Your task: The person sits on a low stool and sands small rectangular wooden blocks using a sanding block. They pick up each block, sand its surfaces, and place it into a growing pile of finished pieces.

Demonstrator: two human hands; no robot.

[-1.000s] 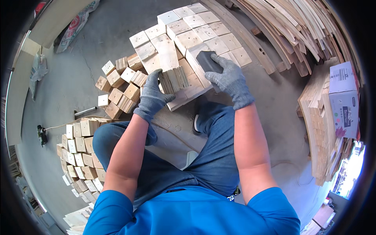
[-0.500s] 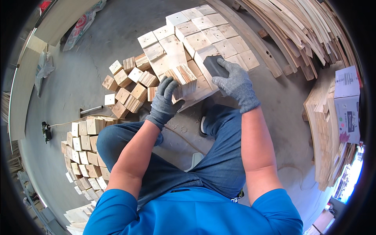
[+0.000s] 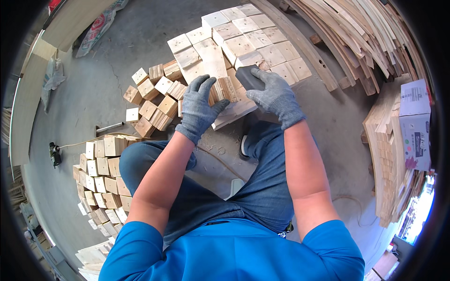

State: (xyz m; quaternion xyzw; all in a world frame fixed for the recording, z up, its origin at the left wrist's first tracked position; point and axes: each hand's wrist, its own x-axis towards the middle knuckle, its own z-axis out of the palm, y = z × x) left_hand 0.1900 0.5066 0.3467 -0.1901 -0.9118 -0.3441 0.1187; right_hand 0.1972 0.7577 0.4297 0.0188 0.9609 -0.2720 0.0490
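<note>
With fingers and thumb closed around a dark grey, flat-faced block (image 3: 247, 77), the grey-gloved right hand (image 3: 275, 96) is near the grey-gloved left hand (image 3: 198, 105), whose parted, curved fingers flank a striped brown layered-wood block (image 3: 227, 88), grip unclear, atop a pale square-blocked wooden stack (image 3: 257, 40).

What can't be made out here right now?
In the head view:
Striped wood block, left side: partly hidden by the left hand.
Dark block, gripped side: covered by the right hand.
Plank stack: cut off by the upper edge.
Green-black tool: too small to identify.
</note>
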